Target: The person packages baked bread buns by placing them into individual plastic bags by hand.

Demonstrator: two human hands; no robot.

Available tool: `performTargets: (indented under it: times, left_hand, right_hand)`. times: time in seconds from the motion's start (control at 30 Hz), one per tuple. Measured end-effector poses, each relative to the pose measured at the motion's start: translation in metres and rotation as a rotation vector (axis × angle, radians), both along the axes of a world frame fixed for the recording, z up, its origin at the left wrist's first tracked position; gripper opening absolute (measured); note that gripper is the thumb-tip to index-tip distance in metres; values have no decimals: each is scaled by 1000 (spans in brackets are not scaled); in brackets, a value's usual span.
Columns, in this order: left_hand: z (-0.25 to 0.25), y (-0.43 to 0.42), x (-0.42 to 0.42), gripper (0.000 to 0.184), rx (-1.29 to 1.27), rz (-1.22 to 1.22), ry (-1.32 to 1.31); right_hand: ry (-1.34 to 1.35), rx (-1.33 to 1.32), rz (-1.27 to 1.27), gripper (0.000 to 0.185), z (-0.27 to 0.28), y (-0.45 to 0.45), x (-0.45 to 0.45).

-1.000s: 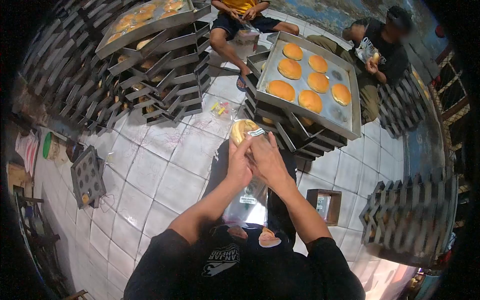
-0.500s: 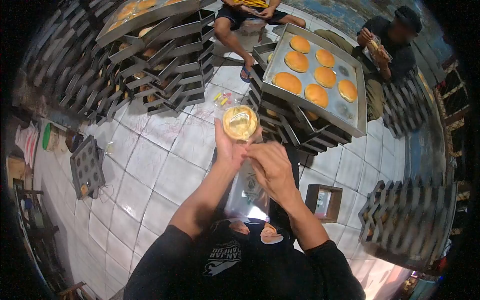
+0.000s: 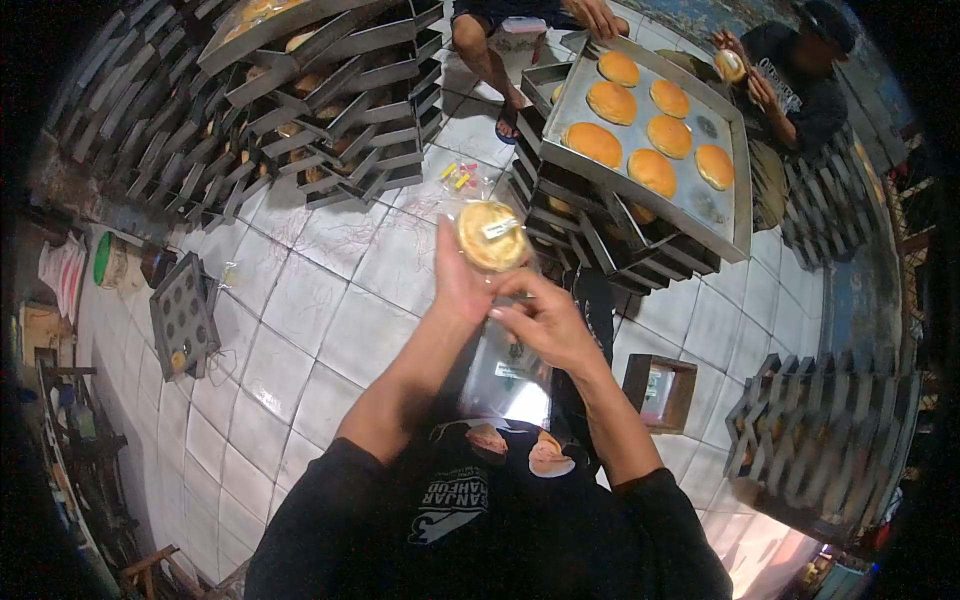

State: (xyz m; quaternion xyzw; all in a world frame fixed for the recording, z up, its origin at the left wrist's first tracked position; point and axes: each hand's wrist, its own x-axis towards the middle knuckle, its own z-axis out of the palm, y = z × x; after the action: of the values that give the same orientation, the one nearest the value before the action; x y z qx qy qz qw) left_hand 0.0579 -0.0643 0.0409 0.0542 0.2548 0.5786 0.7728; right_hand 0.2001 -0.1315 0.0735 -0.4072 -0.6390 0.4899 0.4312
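My left hand (image 3: 461,270) is closed around a round golden bun (image 3: 491,236) in a clear plastic bag with a small printed label. My right hand (image 3: 545,318) is just below the bun, by the lower end of its bag. Its thumb and curled fingers stand apart, with a gap between them. On my lap, beneath both hands, lies a stack of clear plastic bags (image 3: 508,385) with small print.
Right of the bun, a metal tray of buns (image 3: 742,215) tops a stack of trays. More tray stacks (image 3: 375,150) rise at left. Small colourful packets (image 3: 461,180) lie on the tiled floor, and a wooden box (image 3: 683,400) is at right. Two people (image 3: 815,95) sit opposite.
My right hand's fingers have parted from a pinch at the bag's lower end. The bagged bun has tilted. One person opposite now reaches to the tray's far edge; the other holds up a round bun.
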Motion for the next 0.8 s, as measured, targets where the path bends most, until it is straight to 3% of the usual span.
performTargets:
  times: [0.03,0.07,0.1,0.17,0.23,0.27,0.3,0.33,0.37,0.43,0.47,0.53,0.57,0.6,0.67,0.7,0.8]
  left_hand:
    - [-5,-3,7,74,-66,-28,1]
    - [-17,-4,7,73,124,-17,305]
    - [-30,-2,4,72,321,9,607]
    - [-18,10,-10,69,-45,49,-70]
    - [-34,15,-38,67,-25,32,-24]
    - [-45,17,-48,67,-10,17,-4]
    - [-59,2,-50,66,118,-129,-198]
    - [9,-29,-28,64,-113,-101,-40]
    - [35,-51,-22,61,20,-202,114]
    - [26,-53,-30,56,13,-417,31]
    - [17,-48,-33,57,77,-333,260]
    - [4,-31,-31,60,234,-108,696]
    - [-9,-25,-33,59,353,-221,451]
    - [-3,-28,-26,54,284,-224,554]
    - [-2,-30,-20,46,536,-70,973]
    - [-4,-29,-15,38,535,84,1014]
    - [-5,-21,-11,32,467,213,1000]
  right_hand:
    - [-60,38,42,19,-12,4,-4]
    - [-126,78,86,20,-19,6,-3]
    - [-94,-160,165,24,12,-3,-2]
    - [61,-244,395,25,26,-26,17]
    - [230,-336,606,27,27,-44,34]
    - [77,-372,287,28,15,-34,33]
    - [-197,61,-57,32,15,-21,25]
    - [-464,497,-402,38,15,-12,19]
    - [-446,533,-308,43,16,-14,22]
    - [-438,585,-164,30,15,-20,15]
    - [-455,591,-134,25,20,-18,11]
    - [-267,165,-254,20,11,-1,15]
    - [-172,-46,-299,19,5,10,17]
    - [-216,-23,-325,20,1,18,20]
    - [-289,24,-390,22,-9,26,24]
    - [-302,54,-388,22,-8,27,23]
    - [-407,250,-327,23,5,22,22]
